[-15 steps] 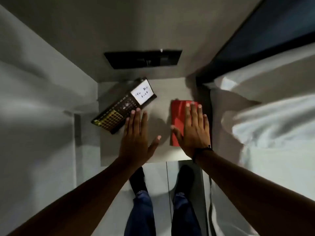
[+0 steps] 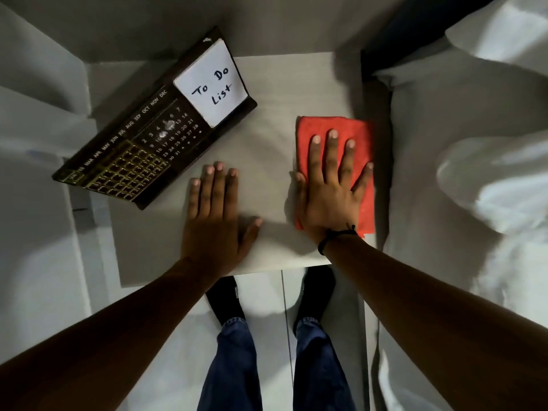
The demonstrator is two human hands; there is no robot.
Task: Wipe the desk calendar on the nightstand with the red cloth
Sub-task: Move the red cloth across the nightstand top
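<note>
A dark desk calendar (image 2: pixel 133 149) lies flat and slanted on the back left of the white nightstand (image 2: pixel 272 93), with a white "To Do List" note pad (image 2: pixel 212 83) on its far end. A folded red cloth (image 2: pixel 332 129) rests on the right side of the nightstand. My right hand (image 2: pixel 332 188) lies flat on the cloth, fingers spread, not gripping it. My left hand (image 2: pixel 215 215) rests palm down on the bare top, just in front of the calendar and apart from it.
A bed with white bedding (image 2: pixel 474 173) borders the nightstand on the right, with a dark headboard (image 2: pixel 415 22) behind it. Grey walls close in at the left and back. My legs and feet (image 2: pixel 225 304) stand on the floor at the nightstand's front edge.
The view has come much closer to the nightstand. My left hand has shifted slightly off the calendar's edge. My right hand stays flat on the red cloth.
</note>
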